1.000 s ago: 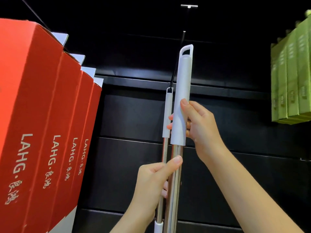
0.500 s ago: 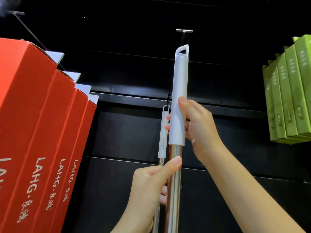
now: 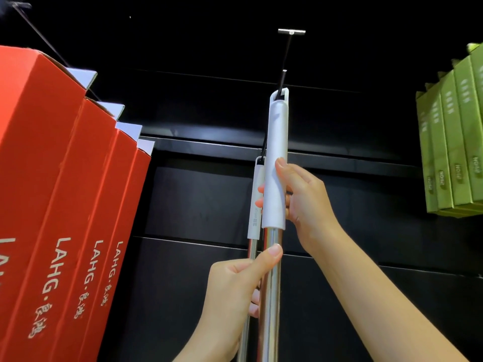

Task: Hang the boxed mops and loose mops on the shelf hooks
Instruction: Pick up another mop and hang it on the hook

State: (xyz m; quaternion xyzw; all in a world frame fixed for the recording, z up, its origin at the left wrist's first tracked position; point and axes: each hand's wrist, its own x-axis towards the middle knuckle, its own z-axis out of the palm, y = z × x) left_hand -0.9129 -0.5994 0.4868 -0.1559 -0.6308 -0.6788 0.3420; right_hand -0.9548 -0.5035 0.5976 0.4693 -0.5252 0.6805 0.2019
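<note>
Metal and plastic make up the mop [image 3: 275,163] held at the middle of the dark shelf wall [image 3: 198,194]: a shiny steel tube is capped by a smooth white cylindrical sleeve ending in a rounded loop. That loop is threaded over the black wire hook [image 3: 282,79], which juts out from the wall below a small silver bar. A second mop [image 3: 255,205], slimmer in view and of the same build, is seen hanging farther back on the same hook, just beside the first and partly hidden by it. Two mops are counted in all. The white sleeve is gripped by the right hand [image 3: 303,197], thumb laid along its front and fingertips wrapped round behind. The steel tube lower down is held by the left hand [image 3: 235,288], thumb pressed against the metal and fingers curled round it. Toward the left edge of the shelf wall, four red cardboard boxes [image 3: 52,192] printed with pale lettering are hung in a row. Toward the right edge, green boxes [image 3: 452,142], at least four, are hung side by side.
</note>
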